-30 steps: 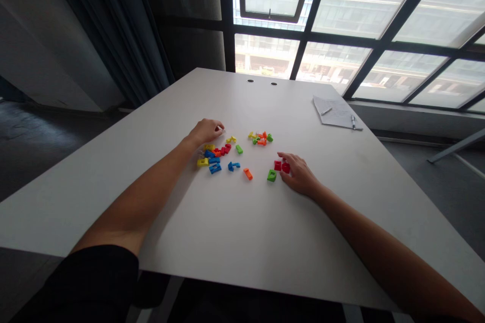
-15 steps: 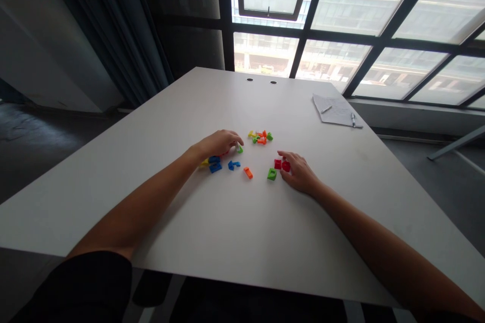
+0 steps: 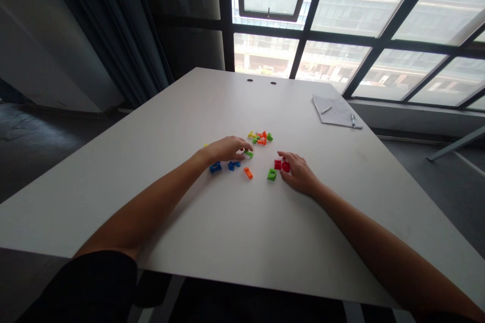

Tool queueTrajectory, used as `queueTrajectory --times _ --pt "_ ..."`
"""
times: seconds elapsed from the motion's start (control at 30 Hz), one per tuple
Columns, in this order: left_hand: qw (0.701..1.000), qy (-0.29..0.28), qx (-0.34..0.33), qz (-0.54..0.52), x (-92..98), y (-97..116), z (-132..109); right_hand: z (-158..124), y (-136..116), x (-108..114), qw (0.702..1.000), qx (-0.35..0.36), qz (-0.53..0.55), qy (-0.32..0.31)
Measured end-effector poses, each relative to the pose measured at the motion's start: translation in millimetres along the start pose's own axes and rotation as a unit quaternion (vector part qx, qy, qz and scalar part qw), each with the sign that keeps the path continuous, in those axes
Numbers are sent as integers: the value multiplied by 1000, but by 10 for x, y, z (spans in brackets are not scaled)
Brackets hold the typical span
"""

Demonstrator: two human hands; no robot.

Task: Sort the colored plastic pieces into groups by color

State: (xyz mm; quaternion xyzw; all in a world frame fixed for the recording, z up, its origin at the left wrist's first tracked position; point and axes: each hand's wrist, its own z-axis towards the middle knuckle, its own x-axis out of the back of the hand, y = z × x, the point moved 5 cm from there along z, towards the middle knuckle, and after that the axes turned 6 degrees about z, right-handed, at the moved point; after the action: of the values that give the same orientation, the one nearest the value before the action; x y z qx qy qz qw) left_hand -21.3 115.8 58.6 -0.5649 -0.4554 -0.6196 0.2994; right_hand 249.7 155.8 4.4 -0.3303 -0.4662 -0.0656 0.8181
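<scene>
Small plastic letter-shaped pieces in red, blue, green, orange and yellow lie on the white table. My left hand rests cupped over the left part of the scatter, its fingertips at a green piece. Whatever lies beneath the palm is hidden. Below it sit a blue piece and a second blue piece. My right hand rests with its fingers against a red piece, beside another red piece and a green piece. An orange piece lies between my hands.
A tight cluster of yellow, orange and green pieces lies beyond my hands. A sheet of paper with a pen lies at the far right of the table. Windows and a dark curtain stand behind.
My left hand has slid right across the scatter, and the green piece and a blue piece have shifted right with it. Most of the red and yellow pieces are now out of sight. My right hand has not moved.
</scene>
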Motion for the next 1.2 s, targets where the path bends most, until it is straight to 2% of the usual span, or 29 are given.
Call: queueTrajectory --times 0.17,0.27,0.53,0.67,0.8,0.93,1.1,1.2 --pt "998 -4 -38 -42 -68 215 43 3 -3 -2 1000 3 0 -1" --pt "998 0 -44 -46 -91 276 44 7 -20 1 1000 6 -2 -1" --pt "999 5 -31 -42 -95 210 19 7 -28 3 1000 1 1 -5" --pt "999 28 -18 -25 -17 149 -18 4 -25 1 1000 8 1 -5" --pt "995 84 43 10 193 1 -142 -3 -13 -5 1000 12 5 -2" --pt "988 110 97 52 334 -266 -372 -7 13 7 999 6 34 22" --pt "972 152 163 72 342 -740 -782 12 -78 151 992 33 65 106" --pt "967 179 172 50 261 -893 -998 109 -291 238 989 73 55 114"
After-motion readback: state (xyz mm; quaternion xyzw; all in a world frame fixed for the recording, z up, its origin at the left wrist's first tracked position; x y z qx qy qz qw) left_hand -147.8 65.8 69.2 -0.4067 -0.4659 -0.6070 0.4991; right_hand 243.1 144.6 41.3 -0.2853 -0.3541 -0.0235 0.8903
